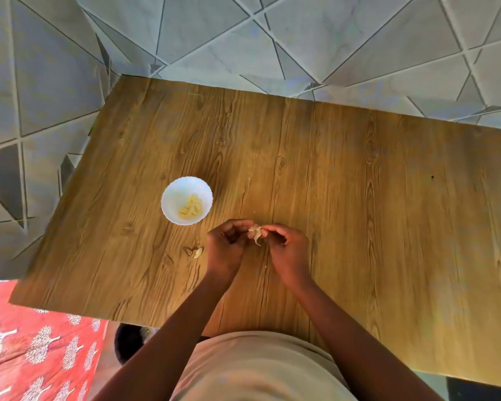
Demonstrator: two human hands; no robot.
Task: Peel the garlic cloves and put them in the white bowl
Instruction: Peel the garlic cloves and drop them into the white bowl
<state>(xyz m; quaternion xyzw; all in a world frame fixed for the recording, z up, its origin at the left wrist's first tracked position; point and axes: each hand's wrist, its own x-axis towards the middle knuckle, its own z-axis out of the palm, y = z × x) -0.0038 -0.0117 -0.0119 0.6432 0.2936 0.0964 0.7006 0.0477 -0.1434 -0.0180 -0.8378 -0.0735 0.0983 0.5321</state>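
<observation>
Just above the wooden table (359,198), my left hand (226,244) and my right hand (287,244) meet with curled fingers. Between their fingertips both pinch a garlic clove (255,233), from which pale papery skin hangs loose. Up and to the left of my hands stands the white bowl (171,198), with several peeled yellowish cloves (191,209) in it. One piece of garlic skin or a clove (198,252) lies on the table just left of my left hand; I cannot tell which it is.
Tiny skin crumbs dot the table near my hands. The table's left edge runs close past the bowl, with grey tiled floor beyond it. A red patterned cloth (35,348) lies at the lower left, below the table's front edge.
</observation>
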